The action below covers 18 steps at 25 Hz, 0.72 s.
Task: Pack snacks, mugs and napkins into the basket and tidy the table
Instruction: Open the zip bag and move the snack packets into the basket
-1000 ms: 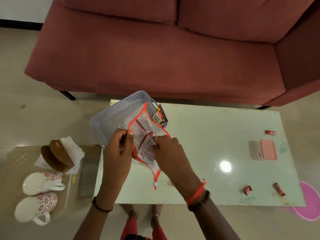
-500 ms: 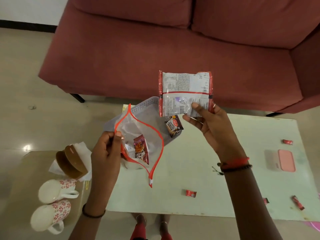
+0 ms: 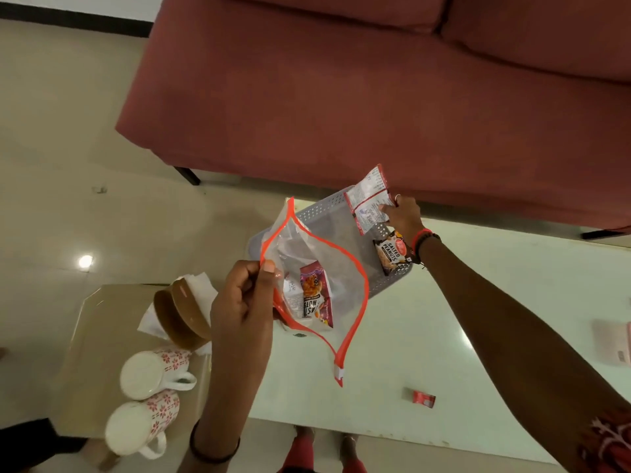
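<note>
My left hand (image 3: 244,305) pinches the rim of a clear zip pouch (image 3: 341,278) with an orange edge, held open above the table. A nut snack packet (image 3: 316,295) lies inside it. My right hand (image 3: 401,213) holds a red-and-white snack packet (image 3: 367,199) over the far end of the grey perforated basket (image 3: 324,216). A salted peanuts packet (image 3: 391,250) leans on the basket's right rim. Two white floral mugs (image 3: 153,373) (image 3: 136,428) lie on a side table, next to napkins (image 3: 199,285) under a brown holder (image 3: 177,312).
The pale table top (image 3: 444,319) carries a small red candy wrapper (image 3: 423,399) near its front edge and a pink box (image 3: 614,343) at the right. A red sofa (image 3: 341,80) stands just behind the table. My feet show below the table edge.
My right hand pulled the red-and-white packet out of the pouch, raised it, then lowered it over the basket. The left hand kept the pouch open.
</note>
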Available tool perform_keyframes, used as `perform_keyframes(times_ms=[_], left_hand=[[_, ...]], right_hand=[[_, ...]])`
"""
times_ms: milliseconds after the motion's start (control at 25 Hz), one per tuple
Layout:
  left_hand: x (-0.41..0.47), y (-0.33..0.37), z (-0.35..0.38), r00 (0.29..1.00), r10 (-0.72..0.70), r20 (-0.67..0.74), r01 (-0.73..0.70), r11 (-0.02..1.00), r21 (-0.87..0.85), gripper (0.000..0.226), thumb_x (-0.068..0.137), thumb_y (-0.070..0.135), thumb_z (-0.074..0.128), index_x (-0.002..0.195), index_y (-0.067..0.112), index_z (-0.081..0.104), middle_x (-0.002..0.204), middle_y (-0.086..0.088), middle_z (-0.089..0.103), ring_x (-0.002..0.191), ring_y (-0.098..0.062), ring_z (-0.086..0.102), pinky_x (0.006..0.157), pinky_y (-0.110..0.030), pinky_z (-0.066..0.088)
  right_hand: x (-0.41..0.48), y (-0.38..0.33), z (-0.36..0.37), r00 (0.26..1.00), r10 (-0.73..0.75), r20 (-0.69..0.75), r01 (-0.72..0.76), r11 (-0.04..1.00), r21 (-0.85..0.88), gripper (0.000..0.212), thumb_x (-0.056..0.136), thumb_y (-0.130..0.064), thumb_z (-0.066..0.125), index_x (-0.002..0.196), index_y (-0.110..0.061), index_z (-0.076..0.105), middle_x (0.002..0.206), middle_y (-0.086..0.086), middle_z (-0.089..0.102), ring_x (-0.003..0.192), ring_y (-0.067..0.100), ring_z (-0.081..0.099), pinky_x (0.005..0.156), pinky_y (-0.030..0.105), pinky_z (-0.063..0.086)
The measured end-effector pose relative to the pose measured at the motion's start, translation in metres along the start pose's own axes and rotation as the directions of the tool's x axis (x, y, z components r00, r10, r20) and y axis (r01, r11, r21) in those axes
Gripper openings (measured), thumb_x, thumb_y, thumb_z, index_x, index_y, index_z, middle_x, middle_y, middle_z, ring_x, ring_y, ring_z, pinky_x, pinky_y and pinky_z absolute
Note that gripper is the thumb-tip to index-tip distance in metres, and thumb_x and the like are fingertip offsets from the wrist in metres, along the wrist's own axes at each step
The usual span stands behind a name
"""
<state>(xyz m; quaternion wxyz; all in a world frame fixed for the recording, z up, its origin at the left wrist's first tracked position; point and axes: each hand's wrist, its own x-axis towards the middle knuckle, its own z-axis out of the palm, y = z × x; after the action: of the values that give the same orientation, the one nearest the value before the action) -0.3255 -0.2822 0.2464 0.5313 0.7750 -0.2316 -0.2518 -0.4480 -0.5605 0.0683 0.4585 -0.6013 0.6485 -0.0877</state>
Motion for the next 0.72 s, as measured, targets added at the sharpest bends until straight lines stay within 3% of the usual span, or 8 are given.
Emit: perform_keyframes(times_ms=[160,360,560,720], left_hand=[[0.012,-0.002,-0.001,1.0,-0.019,0.014,0.02,1.0,-0.022,0.035,0.082,0.042,0.046,0.082,0.01,0.06,0.058,0.012,0.062,0.054,-0.006,0.058,0.052,-0.031,0.052],[0.022,-0.007,0.003,0.999,-0.022,0.034,0.024,0.998,-0.062,0.04,0.081,0.039,0.047,0.087,0.002,0.06,0.057,0.014,0.063,0.055,-0.001,0.061,0.05,-0.011,0.049],[0.025,-0.007,0.005,0.999,-0.016,0.048,0.019,0.998,-0.06,0.037,0.08,0.039,0.046,0.09,0.006,0.059,0.068,0.012,0.062,0.062,0.002,0.064,0.054,-0.011,0.053],[0.026,-0.008,0.007,0.999,-0.01,0.042,0.012,0.999,-0.04,0.025,0.081,0.039,0.047,0.086,0.016,0.058,0.063,0.018,0.064,0.064,-0.001,0.065,0.056,-0.016,0.054]], right_hand=[[0.021,0.01,0.019,0.999,-0.036,0.031,0.042,0.982,-0.184,0.028,0.09,-0.009,0.057,0.113,0.006,0.062,0.121,0.022,0.064,0.107,0.035,0.062,0.095,0.042,0.05],[0.033,0.015,0.031,0.998,-0.057,-0.002,0.053,0.937,-0.344,0.027,0.092,-0.006,0.047,0.11,0.011,0.059,0.121,0.027,0.061,0.113,0.04,0.055,0.092,0.037,0.044],[0.029,0.01,0.032,0.984,-0.156,-0.086,0.076,0.804,-0.59,0.024,0.084,-0.006,0.049,0.1,0.005,0.062,0.112,0.023,0.062,0.11,0.039,0.054,0.091,0.039,0.044],[0.029,0.005,0.023,0.989,-0.135,-0.056,0.066,0.757,-0.65,0.016,0.086,-0.007,0.053,0.097,0.0,0.062,0.103,0.019,0.068,0.097,0.036,0.064,0.083,0.039,0.049]])
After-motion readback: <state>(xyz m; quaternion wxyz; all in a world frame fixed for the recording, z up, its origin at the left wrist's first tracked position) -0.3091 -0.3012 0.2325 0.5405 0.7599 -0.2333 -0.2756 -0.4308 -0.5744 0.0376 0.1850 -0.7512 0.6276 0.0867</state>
